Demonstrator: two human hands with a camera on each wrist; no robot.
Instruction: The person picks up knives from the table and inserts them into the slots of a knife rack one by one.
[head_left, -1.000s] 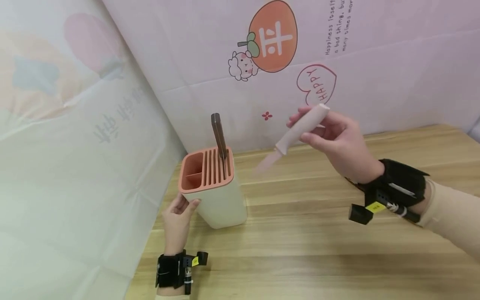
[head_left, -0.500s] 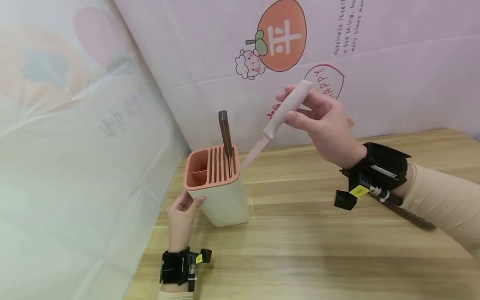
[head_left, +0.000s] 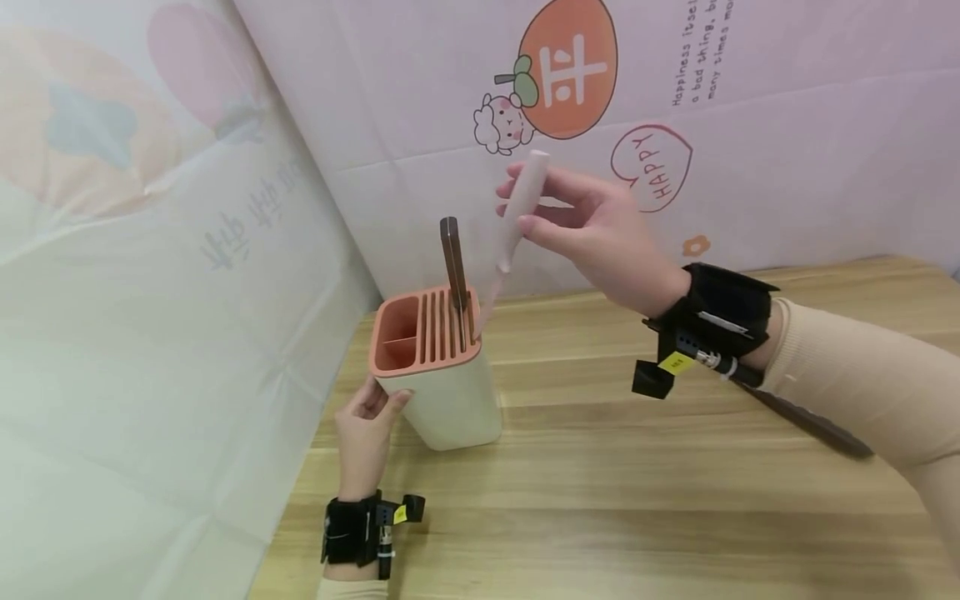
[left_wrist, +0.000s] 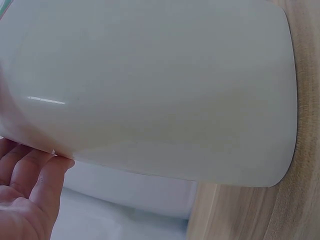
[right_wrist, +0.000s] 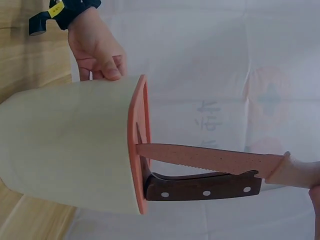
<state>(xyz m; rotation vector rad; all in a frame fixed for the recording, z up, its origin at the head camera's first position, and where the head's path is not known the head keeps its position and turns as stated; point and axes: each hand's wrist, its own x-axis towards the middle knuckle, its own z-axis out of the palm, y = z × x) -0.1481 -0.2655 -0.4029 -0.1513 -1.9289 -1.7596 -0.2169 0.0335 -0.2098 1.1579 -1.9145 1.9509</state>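
A cream knife holder (head_left: 453, 408) with an orange slotted top stands upright at the left of the table. My left hand (head_left: 363, 433) grips its front left corner, thumb on the front face and fingers round the side. A pink-handled knife (head_left: 522, 200) is in my right hand (head_left: 592, 233), its handle held between thumb and fingers, blade pointing down. The pink serrated blade (right_wrist: 210, 159) has its tip at the orange rim; whether the tip is inside a slot I cannot tell. Beside it, a brown-handled knife (head_left: 453, 262) stands in one of the slots.
Two open compartments (head_left: 396, 333) fill the left part of the holder's top. Another dark knife (head_left: 817, 423) lies on the wooden table (head_left: 615, 500), partly hidden under my right forearm. Printed cloth (head_left: 420, 108) hangs behind and to the left.
My right hand has moved left with the pink-handled knife, bringing its blade to the holder's top and tilting it more upright. My left hand keeps its place on the holder.
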